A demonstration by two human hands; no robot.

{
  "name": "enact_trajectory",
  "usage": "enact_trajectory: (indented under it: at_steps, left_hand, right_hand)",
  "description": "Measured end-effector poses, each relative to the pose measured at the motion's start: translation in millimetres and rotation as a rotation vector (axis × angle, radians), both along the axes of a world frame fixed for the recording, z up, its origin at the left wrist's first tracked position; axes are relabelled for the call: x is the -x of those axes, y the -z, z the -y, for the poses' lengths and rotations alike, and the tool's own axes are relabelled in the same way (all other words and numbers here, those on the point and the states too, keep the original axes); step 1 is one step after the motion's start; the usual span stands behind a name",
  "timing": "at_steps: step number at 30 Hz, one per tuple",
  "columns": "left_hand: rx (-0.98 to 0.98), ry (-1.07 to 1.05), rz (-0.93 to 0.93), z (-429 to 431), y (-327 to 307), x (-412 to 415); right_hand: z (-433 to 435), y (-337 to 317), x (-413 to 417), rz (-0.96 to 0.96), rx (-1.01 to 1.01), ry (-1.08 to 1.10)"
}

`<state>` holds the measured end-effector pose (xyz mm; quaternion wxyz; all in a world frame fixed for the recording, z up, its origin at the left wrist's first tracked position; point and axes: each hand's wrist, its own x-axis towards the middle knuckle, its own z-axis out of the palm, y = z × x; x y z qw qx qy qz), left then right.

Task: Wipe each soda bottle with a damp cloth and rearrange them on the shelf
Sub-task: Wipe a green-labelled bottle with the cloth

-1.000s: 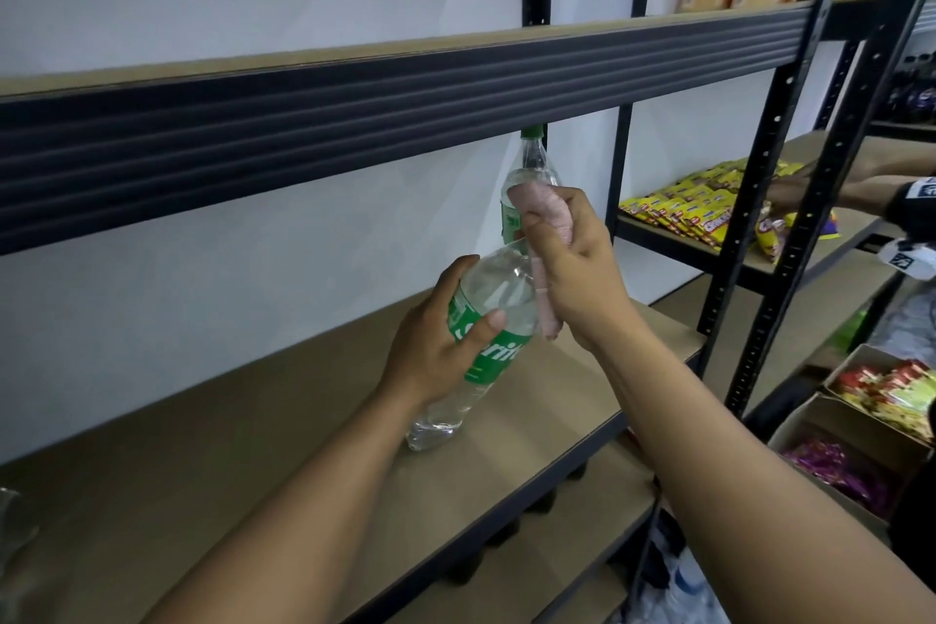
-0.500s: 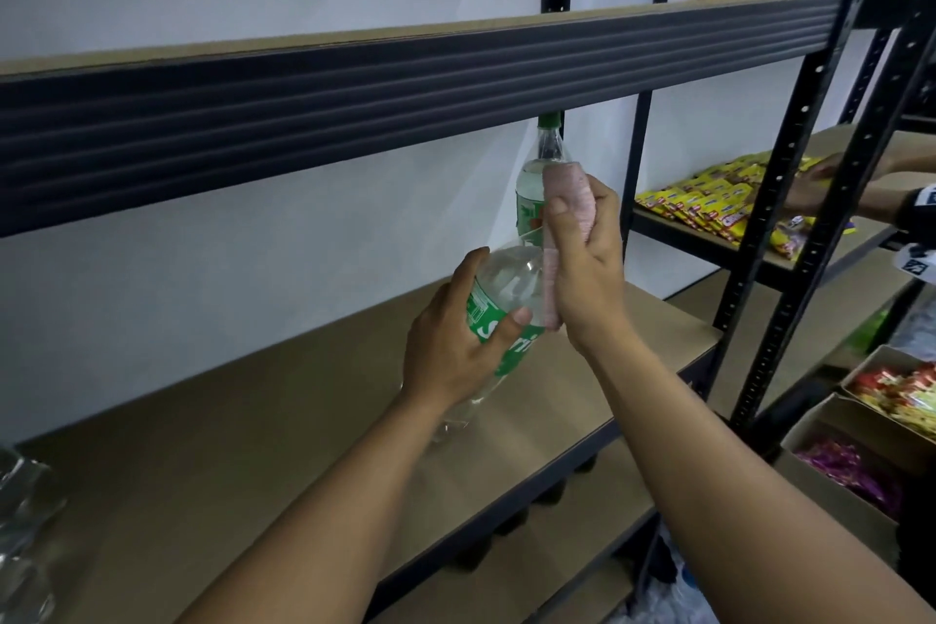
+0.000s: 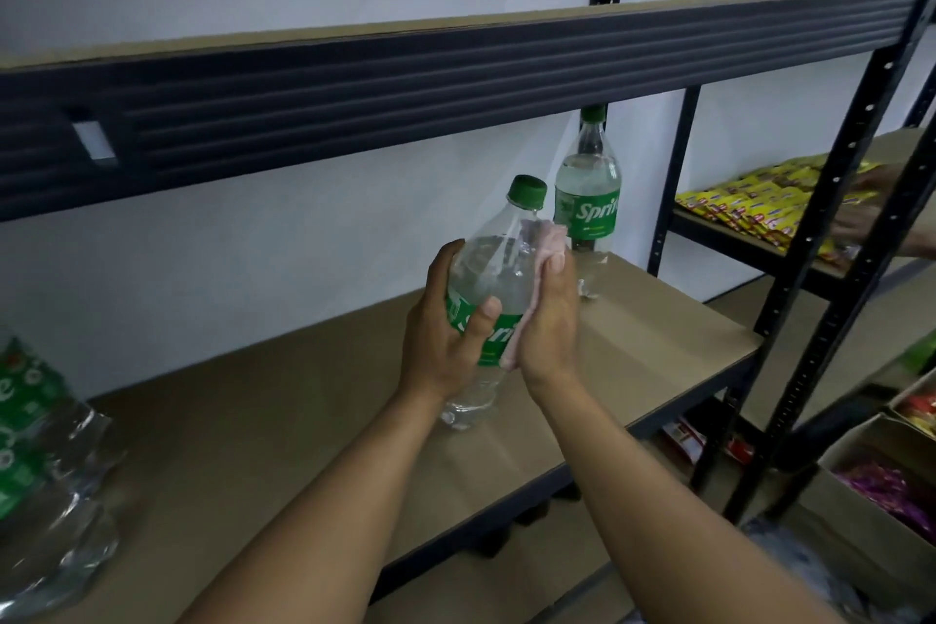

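Far left edge: one shrink-wrapped pack of bottles (image 3: 35, 461) lying on the shelf (image 3: 253, 446). Green labels, lettering cut off, count inside not readable.

Centre: left hand (image 3: 445, 340) wrapped round the held bottle (image 3: 494, 279) at label height, thumb across the print so that only "Spri" reads. Clear liquid, green cap, neck tilted up and to the right, base over the shelf board.

Pink cloth (image 3: 544, 243) sandwiched between that bottle's right side and the right hand (image 3: 549, 319). Hand laid flat against it, digits straight as far as visible. Top of cloth poking out above the fingertips.

Just behind, to the right: standing bottle (image 3: 587, 198), upright on the same shelf near the back wall, green label reading "Sprit", last letter turned away.

Loose bottles counted: two.

Right, past the black upright (image 3: 830, 198): yellow snack packets (image 3: 749, 213) in rows on the neighbouring shelf, print too small. Another person's hand (image 3: 861, 218) on them, blurred.

Lower right: cardboard box (image 3: 851, 451) with purple packets.
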<state>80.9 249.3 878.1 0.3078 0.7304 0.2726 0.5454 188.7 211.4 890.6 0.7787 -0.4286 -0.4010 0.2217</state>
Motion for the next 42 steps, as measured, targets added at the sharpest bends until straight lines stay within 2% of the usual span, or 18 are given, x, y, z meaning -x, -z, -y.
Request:
enact_trajectory:
  at_steps: [8,26,28,31,33,35,36,38,40,42]
  left_hand:
    - [0.045,-0.03,0.14,-7.3,8.1,19.9]
    - [0.124,-0.06,0.28,-19.1,3.4,25.0]
    - [0.123,-0.049,0.283,-17.8,2.4,24.2]
    - [0.12,-0.047,0.283,-15.9,0.5,23.9]
    - [0.133,-0.05,0.282,-16.0,1.5,24.3]
    - [0.138,-0.052,0.266,-16.6,2.9,25.1]
    - [0.142,-0.052,0.25,-16.6,3.3,26.1]
    - [0.145,-0.059,0.213,-17.2,5.4,29.9]
    - [0.148,-0.058,0.153,-18.7,11.2,34.4]
    - [0.147,-0.056,0.084,-18.0,18.7,37.5]
  right_hand:
    - [-1.2,30.1,28.4,-0.004,0.064,-0.124]
    - [-3.9,66.2,34.8,0.12,0.261,-0.148]
    - [-4.2,65.6,24.0,0.21,0.271,-0.089]
    - [-12.0,72.8,-5.2,0.508,0.359,0.069]
    - [-19.2,83.4,-27.3,0.761,0.643,0.133]
    - [-21.8,91.1,-40.8,0.911,0.871,0.153]
    - [-22.6,93.4,-43.7,0.921,0.874,0.16]
    - [-18.5,91.3,-41.7,0.832,0.691,0.114]
    - [-10.1,87.3,-31.4,0.667,0.452,-0.064]
    - [-1.1,84.3,-17.9,0.6,0.397,-0.232]
